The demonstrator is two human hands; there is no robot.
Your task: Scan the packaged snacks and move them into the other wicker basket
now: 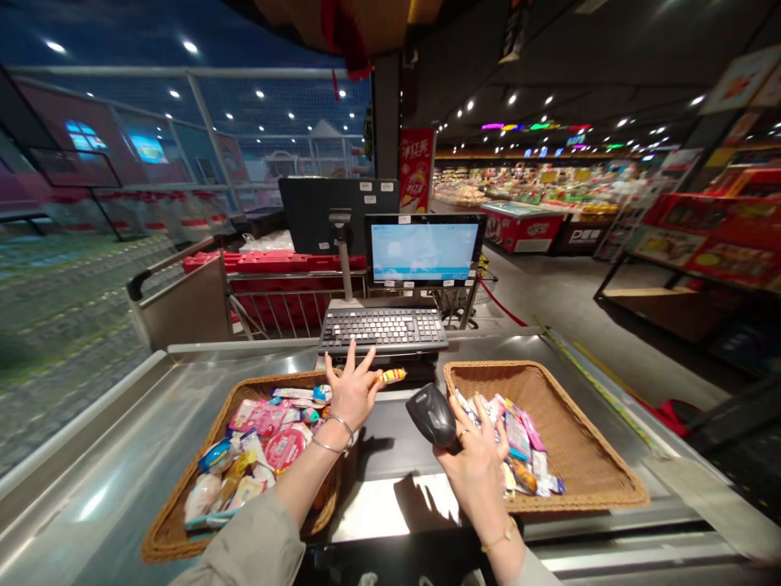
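My left hand point(352, 391) is raised over the right end of the left wicker basket point(183, 505), pinching a small yellow and orange wrapped snack point(390, 376) between thumb and forefinger, its other fingers spread. My right hand point(473, 468) grips a black handheld barcode scanner point(430, 413) over the dark counter strip between the baskets, its head aimed toward the snack. Both wrists wear thin bracelets. The left basket holds several packaged snacks point(262, 443).
A right wicker basket point(579, 456) holds several snack packets at its left side. Behind stand a keyboard point(382, 328), a lit monitor point(424, 251), red shopping baskets point(274, 264) and a metal counter point(110, 488). Store shelves point(701, 244) line the right.
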